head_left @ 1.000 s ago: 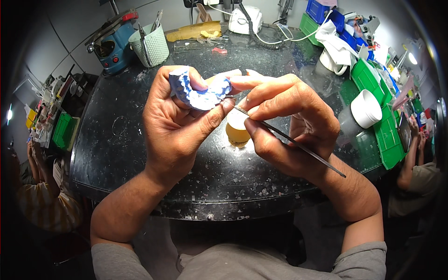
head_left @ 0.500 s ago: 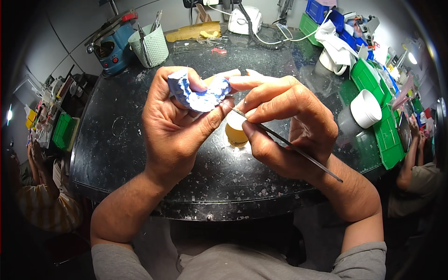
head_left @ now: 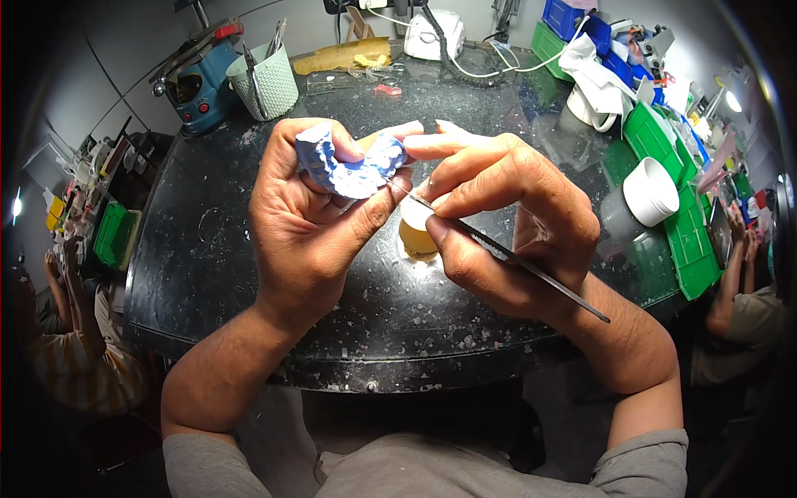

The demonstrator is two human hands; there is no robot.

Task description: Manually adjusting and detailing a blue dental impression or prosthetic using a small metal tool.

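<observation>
My left hand (head_left: 303,224) is closed round a pale blue, horseshoe-shaped dental cast (head_left: 349,176) with a rough, lumpy surface. Its thumb presses near the right end of the arch, and the fingers curl behind and inside it. In my right hand (head_left: 515,216) is a thin dark metal carving tool (head_left: 531,267), pinched like a pen. The fine tip reaches the cast's lower right edge beside my left thumb; whether it touches is too small to tell. My right fingertips rest at or close to the cast's right end. Below the hands stands a short yellowish cylinder (head_left: 418,237) with a bright white top.
On the black worktable (head_left: 365,332), a pale green basket of tools (head_left: 264,83) stands beside a blue machine (head_left: 203,95). A white device (head_left: 433,36) with a cord is at the back. Green trays (head_left: 693,249) and a white cup (head_left: 650,192) line the right. Other people sit at both sides.
Both hands, with the cast and the carving tool, have shifted very slightly left. The grips are the same.
</observation>
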